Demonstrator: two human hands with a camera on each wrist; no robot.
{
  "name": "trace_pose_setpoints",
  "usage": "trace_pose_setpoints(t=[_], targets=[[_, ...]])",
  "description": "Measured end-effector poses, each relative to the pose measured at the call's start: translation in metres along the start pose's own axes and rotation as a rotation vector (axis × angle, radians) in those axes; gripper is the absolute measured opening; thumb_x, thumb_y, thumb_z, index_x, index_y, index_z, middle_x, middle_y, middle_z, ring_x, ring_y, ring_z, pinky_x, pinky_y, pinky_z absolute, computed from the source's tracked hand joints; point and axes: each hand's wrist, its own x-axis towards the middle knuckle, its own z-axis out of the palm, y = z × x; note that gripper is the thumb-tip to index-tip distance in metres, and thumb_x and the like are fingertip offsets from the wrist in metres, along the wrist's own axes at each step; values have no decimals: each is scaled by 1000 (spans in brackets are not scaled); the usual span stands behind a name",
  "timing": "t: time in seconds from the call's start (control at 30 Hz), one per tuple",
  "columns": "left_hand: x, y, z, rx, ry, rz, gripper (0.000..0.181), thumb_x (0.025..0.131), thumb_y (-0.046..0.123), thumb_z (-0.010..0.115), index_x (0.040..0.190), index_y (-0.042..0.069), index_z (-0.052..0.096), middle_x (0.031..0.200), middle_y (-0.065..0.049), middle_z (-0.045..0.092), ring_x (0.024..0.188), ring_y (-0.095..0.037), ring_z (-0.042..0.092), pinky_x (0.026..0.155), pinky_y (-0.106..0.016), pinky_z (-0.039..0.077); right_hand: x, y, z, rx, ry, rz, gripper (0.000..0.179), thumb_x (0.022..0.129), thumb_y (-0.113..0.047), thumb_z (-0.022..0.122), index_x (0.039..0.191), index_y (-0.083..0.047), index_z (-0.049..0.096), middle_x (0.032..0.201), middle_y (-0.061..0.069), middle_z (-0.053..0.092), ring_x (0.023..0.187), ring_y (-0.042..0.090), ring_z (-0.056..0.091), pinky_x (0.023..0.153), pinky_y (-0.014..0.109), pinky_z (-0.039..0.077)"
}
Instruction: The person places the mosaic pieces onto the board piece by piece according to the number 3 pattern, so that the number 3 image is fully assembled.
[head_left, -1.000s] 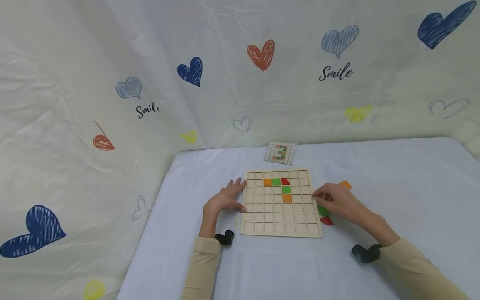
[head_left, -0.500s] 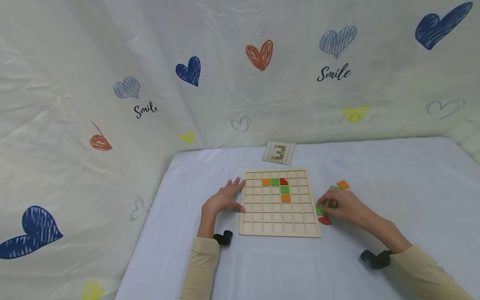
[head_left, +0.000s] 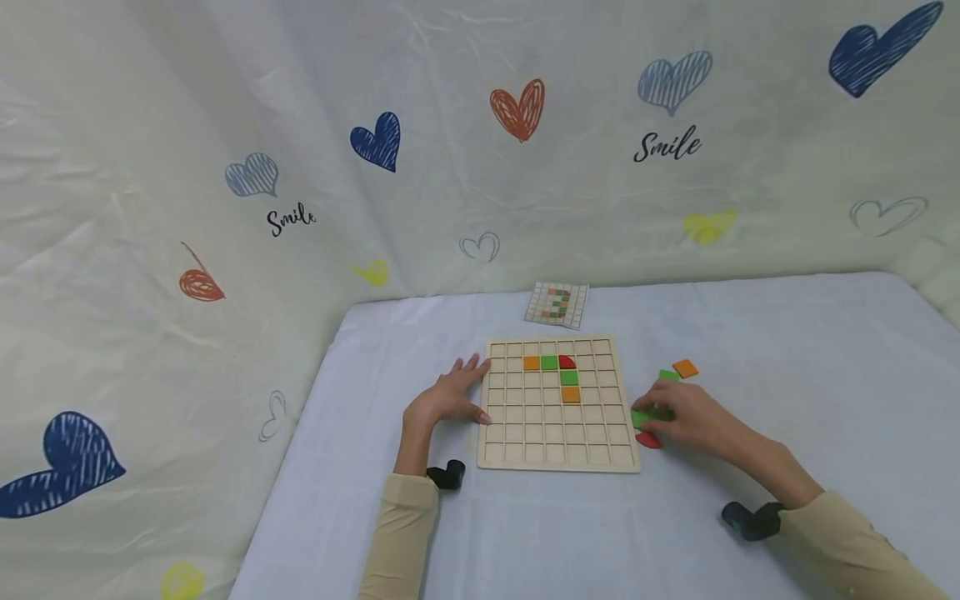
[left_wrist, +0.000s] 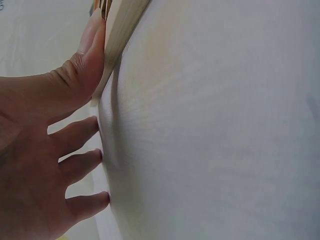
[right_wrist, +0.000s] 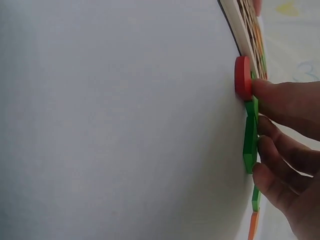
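Observation:
On the left, my left hand (head_left: 448,396) rests against the side of a wooden grid board (head_left: 525,450). Its fingers are spread, and the thumb touches the board's edge in the left wrist view. Five coloured tiles, orange, green and red, lie in the grid's upper squares. Beside the board's right edge my right hand (head_left: 686,414) bends over loose tiles, its thumb and fingertips pinching at a green tile (head_left: 640,418). Just below lies a red quarter-round tile (head_left: 648,440), close to the thumb in the right wrist view. Another green tile (right_wrist: 250,145) sits under the fingers, partly hidden.
A pattern card (head_left: 557,305) showing a coloured figure on a grid lies behind the board. Past the right hand are a green tile (head_left: 669,375) and an orange tile (head_left: 686,368). A white cloth covers the table (head_left: 555,542), with a heart-printed curtain behind.
My right hand has drawn back from the board's right edge and come down over the loose green tiles, uncovering a green tile behind it. The left hand stays at the board's edge.

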Motion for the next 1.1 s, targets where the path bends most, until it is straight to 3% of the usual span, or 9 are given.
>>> trace_pose_setpoints(t=[0.37, 0.6, 0.77, 1.1], targets=[[1, 0, 1, 7, -1, -6, 102, 81, 23, 87, 164, 18, 28, 173, -6, 13, 161, -31, 5, 129, -59, 10, 3, -1, 1, 31, 53, 10, 18, 80, -1, 83, 93, -10, 75, 83, -10, 67, 74, 4, 57, 65, 22, 55], [0, 2, 1, 8, -1, -7, 102, 82, 22, 87, 164, 17, 28, 173, -6, 12, 161, -31, 4, 129, -58, 9, 6, 1, -5, 7, 102, -78, 25, 82, 4, 80, 105, -7, 78, 84, -5, 69, 75, 3, 57, 66, 22, 55], [1, 2, 0, 4, 4, -5, 102, 81, 22, 87, 164, 17, 28, 173, -6, 13, 161, -31, 5, 129, -58, 9, 9, 0, -7, 34, 126, -112, 26, 82, 4, 80, 105, -8, 80, 85, -6, 71, 75, 0, 58, 65, 20, 55], [1, -1, 1, 8, 0, -1, 101, 82, 23, 87, 164, 17, 29, 173, -7, 13, 161, -32, 5, 129, -59, 10, 21, -12, -1, 181, 43, 81, 21, 90, -3, 75, 109, -8, 78, 104, 3, 77, 84, 14, 70, 70, 22, 56]])
